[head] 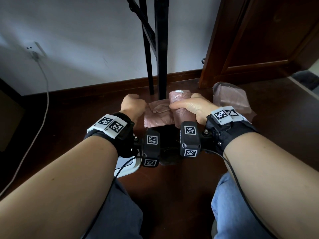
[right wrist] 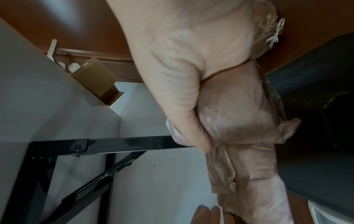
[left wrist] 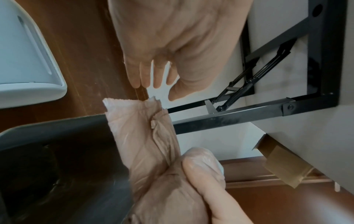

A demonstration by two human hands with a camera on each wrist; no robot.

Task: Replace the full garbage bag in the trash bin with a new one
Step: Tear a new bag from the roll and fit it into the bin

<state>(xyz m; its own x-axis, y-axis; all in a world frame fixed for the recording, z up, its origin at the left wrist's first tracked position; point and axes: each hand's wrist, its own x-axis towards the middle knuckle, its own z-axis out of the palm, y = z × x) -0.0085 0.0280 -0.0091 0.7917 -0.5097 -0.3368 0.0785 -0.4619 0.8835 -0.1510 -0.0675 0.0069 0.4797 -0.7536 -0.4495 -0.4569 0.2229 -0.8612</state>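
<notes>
1. While the right hand [head: 189, 107] wraps round a roll of thin pink plastic garbage bags [head: 179, 107], the head view shows the left hand [head: 133, 105] with curled fingers at the far edge of the unrolled pink bag sheet [head: 155, 116]; whether it actually grips the sheet I cannot tell from here. Beyond the right wrist sits the full pink garbage bag [head: 231, 97], on the dark wooden floor [head: 172, 183], so the old bag looks to be out already.

2. Over to the left wrist view: fingers [left wrist: 145, 75] straight, thumb apart, just off the sheet's serrated edge — nothing pinched. Below, the dark grey plastic trash bin [left wrist: 57, 151] stands with no liner in it.

3. Right wrist view: thumb clamped firm over the roll, and the full bag's white drawstring [right wrist: 275, 33] is tied. Still to come, I'd judge: tear one bag free, open it, line the bin.
</notes>
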